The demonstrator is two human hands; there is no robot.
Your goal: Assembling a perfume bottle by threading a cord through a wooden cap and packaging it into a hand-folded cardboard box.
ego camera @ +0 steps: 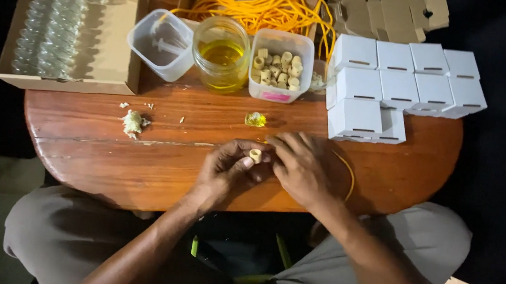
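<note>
My left hand (228,171) pinches a small pale cork (255,155) between its fingertips, over the near middle of the round wooden table (101,157). My right hand (302,166) meets it from the right, fingers touching the cork and a thin yellow cord (350,174) that loops out past the right hand. A small glass vial of yellow liquid (255,119) lies on the table just beyond the hands.
At the back stand a glass jar of yellow oil (220,57), a tub of corks (279,69), a tub holding a syringe (160,44), a box of empty vials (58,27), a yellow cord bundle (267,9), several white boxes (396,88) and a crumpled scrap (133,123).
</note>
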